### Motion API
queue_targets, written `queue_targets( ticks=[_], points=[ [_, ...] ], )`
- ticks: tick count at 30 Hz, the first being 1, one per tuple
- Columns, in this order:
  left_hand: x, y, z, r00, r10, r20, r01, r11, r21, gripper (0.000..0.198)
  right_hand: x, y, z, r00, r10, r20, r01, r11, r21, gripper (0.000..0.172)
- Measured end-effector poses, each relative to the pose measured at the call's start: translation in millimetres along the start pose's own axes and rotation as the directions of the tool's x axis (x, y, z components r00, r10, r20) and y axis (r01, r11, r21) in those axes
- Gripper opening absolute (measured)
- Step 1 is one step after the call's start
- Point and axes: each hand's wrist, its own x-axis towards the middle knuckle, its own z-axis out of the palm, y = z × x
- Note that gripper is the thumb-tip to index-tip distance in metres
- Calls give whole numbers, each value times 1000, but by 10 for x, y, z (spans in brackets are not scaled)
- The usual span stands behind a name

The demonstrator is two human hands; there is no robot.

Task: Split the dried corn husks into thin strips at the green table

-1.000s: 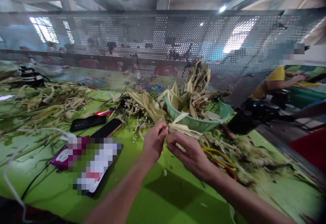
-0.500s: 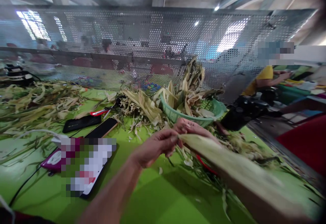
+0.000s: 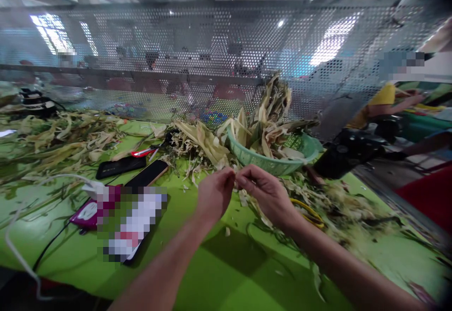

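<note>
My left hand [image 3: 214, 194] and my right hand [image 3: 265, 192] meet above the green table, fingertips touching or nearly so. Both are closed in a pinch; whatever lies between the fingers is too small or hidden to name. Just behind them stands a green plastic basket [image 3: 252, 159] filled with dried corn husks [image 3: 273, 108], some jutting up over the rim. More husks [image 3: 206, 146] and shredded bits lie left of the basket. Beside my right wrist is a yellow loop-shaped thing [image 3: 308, 213], partly hidden by the arm, among thin husk strands [image 3: 339, 207].
At left lie a red utility knife [image 3: 144, 152], a black phone-like slab [image 3: 120, 167], a dark phone [image 3: 150, 174], a purple power strip [image 3: 84, 214] with a white cable, and a husk heap [image 3: 70, 136]. A perforated metal screen [image 3: 197, 37] stands behind. A person in yellow [image 3: 376, 101] sits at right.
The long pale corn husk stretched from my hands over the right forearm is no longer visible. My right forearm now shows bare, and the view has shifted slightly.
</note>
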Motion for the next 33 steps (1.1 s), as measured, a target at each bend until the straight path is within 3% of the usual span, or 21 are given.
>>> queue_targets(
  ticks=[3, 6, 10, 17, 21, 23, 25, 29, 33],
  points=[
    [-29, 32, -6, 971, 236, 42, -237, 919, 316, 33, 59, -62, -93, 997, 47, -57, -40, 992, 117, 22],
    [-49, 46, 2, 942, 328, 73, -328, 849, 415, 34, 114, -78, -189, 985, 159, -69, -141, 967, 211, 25],
    [-71, 66, 2, 933, 350, 80, -348, 828, 440, 29, 157, -35, -285, 969, 244, -40, -229, 947, 223, 28],
    [-78, 101, -6, 931, 338, 139, -361, 785, 504, 29, 185, 90, -322, 969, 243, -45, -236, 964, 124, 28],
    [-64, 154, -47, 935, 323, 146, -354, 846, 398, 25, 177, 128, -327, 983, 157, -91, -153, 987, 55, 27],
    [-46, 181, -104, 953, 264, 148, -293, 928, 229, 28, 164, 112, -342, 988, 69, -142, -74, 997, -35, 25],
    [-16, 196, -181, 974, 153, 167, -155, 988, -3, 36, 146, 82, -365, 985, -13, -175, -10, 992, -129, 23],
    [54, 186, -312, 982, 19, 187, 47, 937, -345, 46, 112, 25, -402, 981, -100, -166, 71, 982, -174, 21],
    [72, 163, -301, 954, -35, 297, 151, 914, -377, 38, 91, -9, -398, 974, -144, -173, 112, 977, -183, 19]
  ],
)
